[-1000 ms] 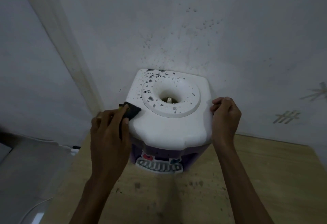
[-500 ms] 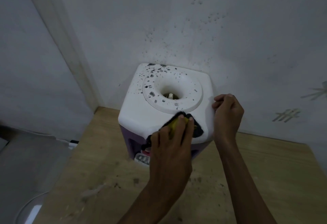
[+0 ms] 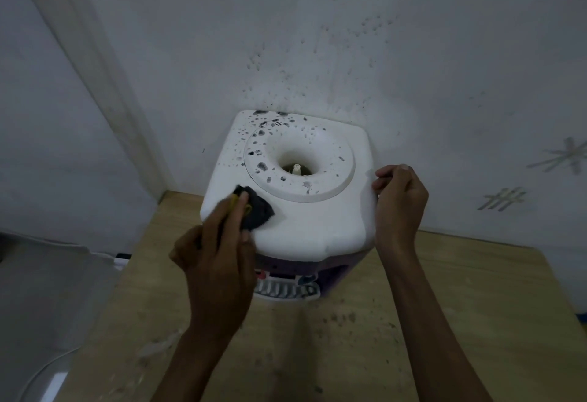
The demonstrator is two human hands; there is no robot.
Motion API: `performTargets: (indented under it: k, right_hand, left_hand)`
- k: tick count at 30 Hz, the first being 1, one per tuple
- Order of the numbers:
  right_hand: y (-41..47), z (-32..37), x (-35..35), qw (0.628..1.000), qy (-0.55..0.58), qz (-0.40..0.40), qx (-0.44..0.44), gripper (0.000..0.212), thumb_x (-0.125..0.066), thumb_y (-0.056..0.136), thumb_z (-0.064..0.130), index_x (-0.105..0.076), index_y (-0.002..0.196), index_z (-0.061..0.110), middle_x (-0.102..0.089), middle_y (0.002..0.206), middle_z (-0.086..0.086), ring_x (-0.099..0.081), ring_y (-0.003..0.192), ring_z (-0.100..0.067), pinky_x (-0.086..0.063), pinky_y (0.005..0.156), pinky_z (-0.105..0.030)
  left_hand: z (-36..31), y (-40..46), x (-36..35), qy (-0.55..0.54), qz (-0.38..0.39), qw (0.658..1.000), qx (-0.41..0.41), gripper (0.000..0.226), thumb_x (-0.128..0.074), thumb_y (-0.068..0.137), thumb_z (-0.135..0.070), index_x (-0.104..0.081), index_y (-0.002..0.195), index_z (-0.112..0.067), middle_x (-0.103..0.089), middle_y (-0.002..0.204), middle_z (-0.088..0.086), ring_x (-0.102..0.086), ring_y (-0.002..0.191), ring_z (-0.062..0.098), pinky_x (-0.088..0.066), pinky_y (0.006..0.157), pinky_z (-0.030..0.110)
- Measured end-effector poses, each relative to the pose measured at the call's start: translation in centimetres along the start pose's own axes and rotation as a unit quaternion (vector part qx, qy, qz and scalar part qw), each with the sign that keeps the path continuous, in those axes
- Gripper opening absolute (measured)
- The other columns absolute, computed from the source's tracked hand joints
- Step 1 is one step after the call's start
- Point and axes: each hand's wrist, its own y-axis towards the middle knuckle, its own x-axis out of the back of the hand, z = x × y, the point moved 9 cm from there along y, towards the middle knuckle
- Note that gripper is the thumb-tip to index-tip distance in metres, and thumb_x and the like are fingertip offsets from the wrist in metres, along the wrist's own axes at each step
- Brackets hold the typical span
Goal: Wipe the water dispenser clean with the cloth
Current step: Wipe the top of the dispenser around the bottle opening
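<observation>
Left hand (image 3: 219, 252) flat, right hand (image 3: 398, 205) seemingly curled.

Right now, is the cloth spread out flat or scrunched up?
Scrunched up. The dark cloth is bunched under the left hand's fingers on the dispenser's white top.

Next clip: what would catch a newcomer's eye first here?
The white water dispenser at centre, its top peppered with dark specks around the left and rear of the bottle well. The left hand presses a dark cloth on the top's front-left corner, while the right hand grips the right edge. Similar dark spatter marks the wall behind.
</observation>
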Motion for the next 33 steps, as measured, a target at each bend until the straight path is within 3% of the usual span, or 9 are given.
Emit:
performTargets:
  k: [8,13,19,24,28,33]
  right_hand:
    - [0.0,0.0,0.0,1.000,0.003,-0.001,0.001,0.037,-0.038,0.103,0.018,-0.066,0.080,0.006,-0.061,0.065,0.005,-0.055,0.063,-0.007,-0.044,0.063,-0.024]
    - [0.0,-0.1,-0.1,1.000,0.006,0.004,0.004,0.037,-0.039,0.102,0.018,-0.066,0.080,0.006,-0.061,0.064,0.007,-0.055,0.062,-0.005,-0.043,0.059,-0.017]
    - [0.0,-0.2,0.0,1.000,0.008,-0.001,0.000,0.037,-0.038,0.101,0.017,-0.065,0.078,0.008,-0.060,0.063,0.008,-0.056,0.064,-0.007,-0.044,0.061,-0.022]
    - [0.1,-0.2,-0.2,1.000,0.007,0.005,0.000,0.037,-0.038,0.101,0.018,-0.065,0.077,0.009,-0.061,0.063,0.008,-0.057,0.066,-0.009,-0.045,0.066,-0.028]
    - [0.1,-0.1,-0.1,1.000,0.004,0.000,0.009,0.038,-0.038,0.103,0.019,-0.066,0.078,0.008,-0.060,0.061,0.009,-0.055,0.063,-0.007,-0.044,0.063,-0.027]
    - [-0.6,1.5,-0.3,0.996,-0.036,0.003,0.076,0.037,-0.037,0.104,0.015,-0.064,0.079,0.009,-0.062,0.065,0.005,-0.057,0.060,-0.004,-0.042,0.059,-0.016]
  left_hand:
    - [1.0,2.4,1.0,-0.016,0.017,0.998,0.059,0.042,-0.038,0.106,-0.020,-0.056,0.144,-0.018,-0.052,0.144,0.000,-0.038,0.114,0.028,-0.022,0.090,0.032]
    - [-1.7,0.4,0.0,0.023,0.081,0.996,-0.038,0.047,-0.039,0.103,-0.018,-0.052,0.148,-0.021,-0.049,0.151,-0.003,-0.042,0.111,0.031,-0.030,0.090,0.040]
    - [0.9,3.3,1.2,0.020,0.048,0.999,0.009,0.046,-0.039,0.100,-0.009,-0.057,0.143,-0.016,-0.054,0.144,0.002,-0.030,0.103,0.019,-0.017,0.082,0.030]
    - [0.8,2.4,1.2,0.068,0.086,0.988,-0.104,0.055,-0.044,0.094,-0.003,-0.054,0.147,-0.018,-0.053,0.147,0.003,-0.042,0.106,0.033,-0.019,0.083,0.032]
    - [2.4,4.1,1.3,0.027,0.073,0.996,-0.035,0.042,-0.041,0.105,-0.015,-0.055,0.145,-0.019,-0.054,0.144,0.001,-0.041,0.108,0.033,-0.025,0.084,0.037]
    - [0.1,1.7,1.1,0.037,0.104,0.991,-0.077,0.050,-0.046,0.099,-0.016,-0.053,0.148,-0.021,-0.052,0.149,-0.003,-0.042,0.107,0.030,-0.027,0.082,0.037]
